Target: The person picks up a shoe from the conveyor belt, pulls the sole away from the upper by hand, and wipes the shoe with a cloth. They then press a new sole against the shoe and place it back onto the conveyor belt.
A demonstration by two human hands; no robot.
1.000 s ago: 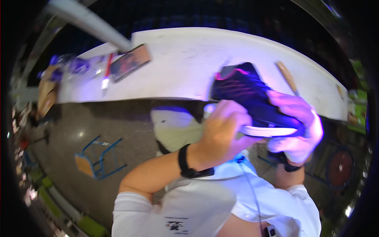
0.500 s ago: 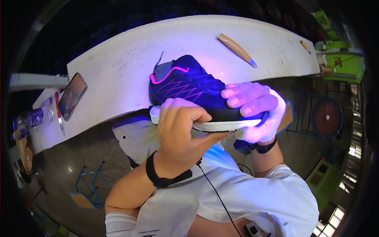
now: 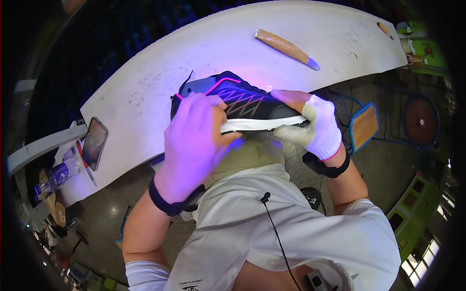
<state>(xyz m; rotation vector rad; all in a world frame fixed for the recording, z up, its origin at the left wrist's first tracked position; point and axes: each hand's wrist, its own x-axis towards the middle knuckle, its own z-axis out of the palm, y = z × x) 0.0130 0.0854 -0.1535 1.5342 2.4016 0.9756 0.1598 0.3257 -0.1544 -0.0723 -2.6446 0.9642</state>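
Between my two hands is a black sneaker (image 3: 247, 103) with pink trim and a white sole, its toe pointing right and its side facing me. My left hand (image 3: 196, 128), bare, grips it at the heel end, with the thumb under the sole. Around the toe is my right hand (image 3: 310, 119), in a white glove that leaves fingertips bare; its thumb lies against the sole. Purple-blue light falls on the shoe and both hands. The shoe's underside is mostly hidden.
On the white table (image 3: 160, 63) beyond the shoe lies a wooden-handled knife (image 3: 286, 48). At the left are a phone (image 3: 94, 144), a red pen-like tool (image 3: 86, 164) and a plastic bottle (image 3: 57, 178). A blue-framed stool (image 3: 364, 127) stands on the floor at the right.
The sneaker has tipped, showing more of its side and sole. My left hand has shifted left toward the heel; my right fingers have drawn back from the shoe's top to grip the toe.
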